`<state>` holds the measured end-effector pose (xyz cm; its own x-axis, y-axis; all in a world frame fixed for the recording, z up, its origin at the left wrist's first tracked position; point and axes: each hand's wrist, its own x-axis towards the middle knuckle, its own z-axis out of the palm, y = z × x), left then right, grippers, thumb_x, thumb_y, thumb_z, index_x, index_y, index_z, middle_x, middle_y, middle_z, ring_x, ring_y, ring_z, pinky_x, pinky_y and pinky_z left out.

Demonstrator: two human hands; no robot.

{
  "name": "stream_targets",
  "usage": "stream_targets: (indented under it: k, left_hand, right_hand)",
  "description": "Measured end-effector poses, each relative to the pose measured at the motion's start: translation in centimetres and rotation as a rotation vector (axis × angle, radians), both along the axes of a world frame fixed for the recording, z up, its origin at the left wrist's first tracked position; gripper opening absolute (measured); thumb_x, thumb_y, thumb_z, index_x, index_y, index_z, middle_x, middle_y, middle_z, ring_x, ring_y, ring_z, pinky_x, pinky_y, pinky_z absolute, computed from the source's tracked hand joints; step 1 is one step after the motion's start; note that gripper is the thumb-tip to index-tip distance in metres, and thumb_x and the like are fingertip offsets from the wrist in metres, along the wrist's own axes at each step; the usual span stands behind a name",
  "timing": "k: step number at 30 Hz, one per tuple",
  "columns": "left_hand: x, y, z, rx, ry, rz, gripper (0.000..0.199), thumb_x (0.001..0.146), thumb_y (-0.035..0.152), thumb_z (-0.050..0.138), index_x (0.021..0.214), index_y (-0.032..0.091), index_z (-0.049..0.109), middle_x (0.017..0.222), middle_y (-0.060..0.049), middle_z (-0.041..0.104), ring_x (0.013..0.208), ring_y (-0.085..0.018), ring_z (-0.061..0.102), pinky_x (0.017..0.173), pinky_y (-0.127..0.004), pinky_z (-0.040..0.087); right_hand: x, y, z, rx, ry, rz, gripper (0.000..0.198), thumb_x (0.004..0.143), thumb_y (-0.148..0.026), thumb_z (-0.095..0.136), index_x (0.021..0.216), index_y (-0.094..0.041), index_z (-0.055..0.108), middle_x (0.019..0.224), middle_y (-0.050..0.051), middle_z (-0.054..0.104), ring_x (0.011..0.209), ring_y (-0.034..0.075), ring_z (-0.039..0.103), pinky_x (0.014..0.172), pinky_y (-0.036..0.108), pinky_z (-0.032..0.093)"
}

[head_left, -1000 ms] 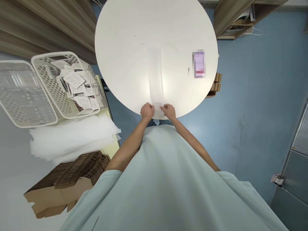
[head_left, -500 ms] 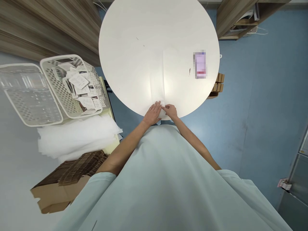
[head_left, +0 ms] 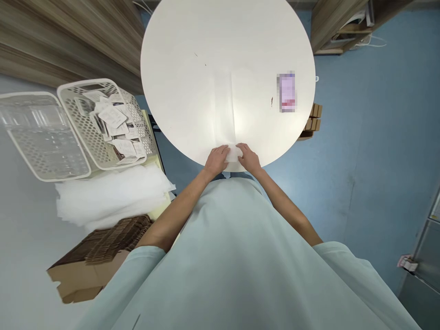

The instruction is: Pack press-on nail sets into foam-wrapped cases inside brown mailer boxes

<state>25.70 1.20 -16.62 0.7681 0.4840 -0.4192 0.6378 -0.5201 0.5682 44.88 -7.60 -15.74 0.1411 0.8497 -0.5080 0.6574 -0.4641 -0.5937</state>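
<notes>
At the table's near edge, the left hand (head_left: 217, 158) and right hand (head_left: 250, 158) flank the near end of a thin, see-through strip (head_left: 224, 110), fingers bent onto it; whether they pinch or only press, I cannot tell. The strip runs away across the round white table (head_left: 175, 91). Off to the left sit flattened cardboard (head_left: 80, 279), white sheets (head_left: 110, 195) and a basket (head_left: 140, 117) of papers (head_left: 112, 116). A pixelated purple object (head_left: 287, 91) lies farther right, clear of the strip. Half a second ago the left hand lay flatter, close against the right; now they are apart.
</notes>
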Motion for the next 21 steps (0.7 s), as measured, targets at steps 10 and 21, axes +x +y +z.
stream_targets:
  k: [10, 21]
  left_hand:
    - [-0.5, 0.5, 0.0, -0.068, -0.013, 0.21, 0.057, 0.087, 0.02, 0.068, 0.144, 0.02, 0.066, 0.143, -0.014, 0.061, 0.118, -0.034, 0.07, 0.11, -0.051, 0.055]
    - [-1.1, 0.2, -0.8, -0.208, -0.056, 0.689, 0.081, 0.087, 0.036, 0.082, 0.159, 0.022, 0.047, 0.152, -0.015, 0.059, 0.128, -0.032, 0.067, 0.11, -0.047, 0.056]
  right_hand:
    - [0.3, 1.5, -0.9, 0.005, 0.059, 0.14, 0.049, 0.092, -0.015, 0.051, 0.138, -0.028, 0.06, 0.147, 0.005, 0.068, 0.086, 0.025, 0.07, 0.081, 0.042, 0.059]
    - [0.7, 4.8, -1.3, -0.012, 0.138, -0.025, 0.033, 0.103, -0.042, 0.056, 0.129, -0.024, 0.067, 0.131, 0.008, 0.075, 0.085, 0.022, 0.069, 0.088, 0.04, 0.057]
